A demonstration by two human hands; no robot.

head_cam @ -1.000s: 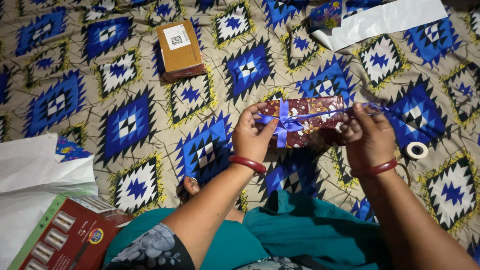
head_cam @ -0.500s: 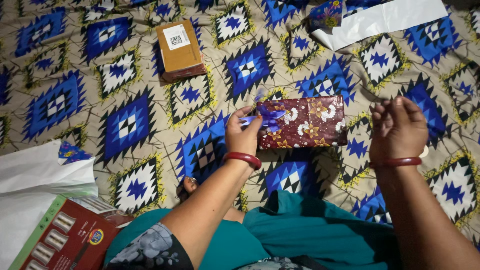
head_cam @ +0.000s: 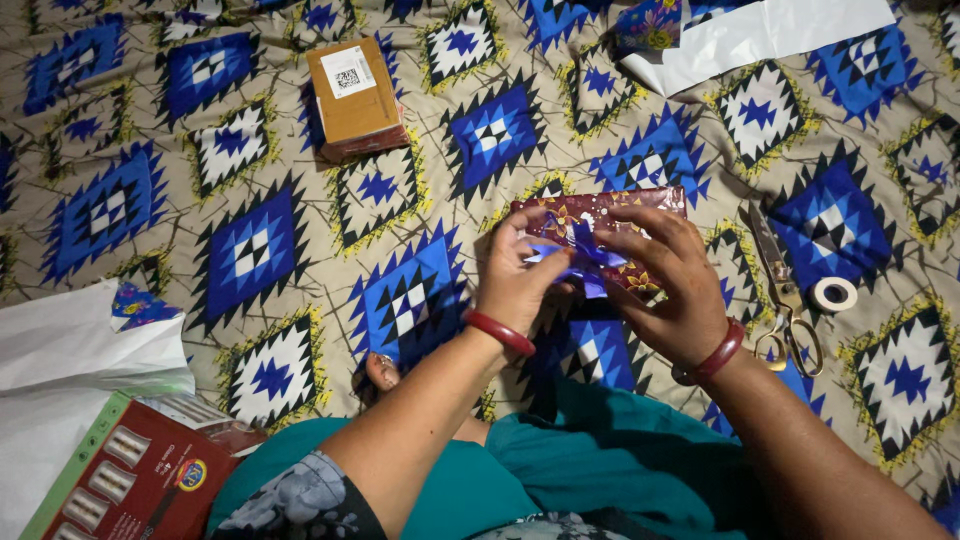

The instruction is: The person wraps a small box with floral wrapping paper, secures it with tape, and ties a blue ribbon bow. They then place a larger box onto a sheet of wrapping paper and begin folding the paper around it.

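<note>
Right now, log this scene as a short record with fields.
surface: patterned blue, white and tan cloth
left hand: fingers on the blue ribbon
right hand: also on the ribbon, over the wrapped box
wrapped box: dark red floral paper, lying flat
scissors: on the cloth, right of the box
tape roll: beside the scissors
brown carton: upper left, apart from the hands

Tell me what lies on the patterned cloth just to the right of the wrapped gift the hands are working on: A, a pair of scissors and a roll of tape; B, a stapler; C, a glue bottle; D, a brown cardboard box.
A: a pair of scissors and a roll of tape lie right of the wrapped gift; the brown cardboard box sits far up on the left.
</note>
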